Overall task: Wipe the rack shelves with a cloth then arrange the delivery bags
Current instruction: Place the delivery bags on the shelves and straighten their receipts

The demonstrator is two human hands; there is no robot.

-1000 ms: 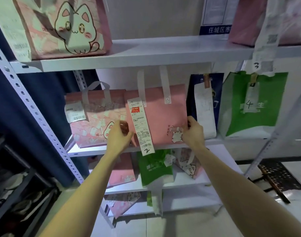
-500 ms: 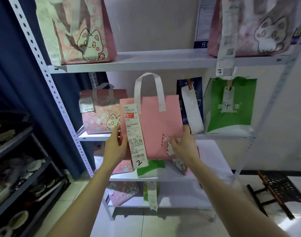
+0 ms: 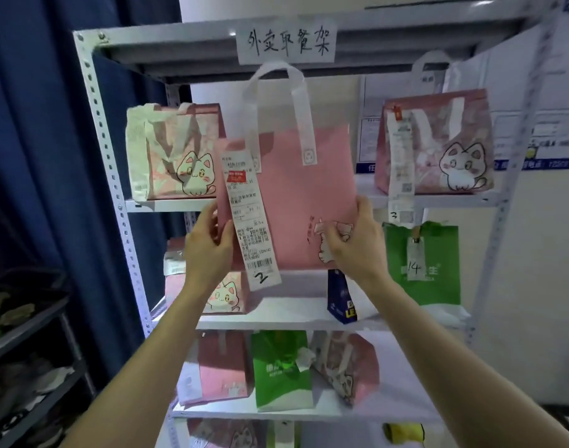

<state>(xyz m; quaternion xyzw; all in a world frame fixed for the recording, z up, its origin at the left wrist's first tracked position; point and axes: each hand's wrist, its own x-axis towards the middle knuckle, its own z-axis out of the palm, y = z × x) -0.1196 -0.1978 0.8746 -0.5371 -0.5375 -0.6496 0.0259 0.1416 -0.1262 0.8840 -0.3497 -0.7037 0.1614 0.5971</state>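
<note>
Pink non-woven delivery bag [image 3: 296, 195] with white loop handles, held up in both hands before the white metal rack [image 3: 115, 176].

The left hand [image 3: 208, 250] grips the bag's lower left edge, just beside the long white receipt [image 3: 251, 221] marked "2", which hangs down the bag's front and past its bottom edge. The right hand [image 3: 357, 244] grips the lower right edge, fingers curled over the small cat drawing near that corner. The bag is upright between the two hands, most of its body and both handles rising above them, and it rests on no shelf. It fronts the gap between two cat-print pink bags, one at the left [image 3: 179, 156] and one at the right [image 3: 438, 147], both standing on the upper shelf [image 3: 438, 200]. Its handles reach up to the handwritten paper sign [image 3: 286, 42] on the top rail. One shelf lower, right of the hands, stand a green bag [image 3: 428, 263] tagged "14" and a navy bag [image 3: 339, 299].
</note>
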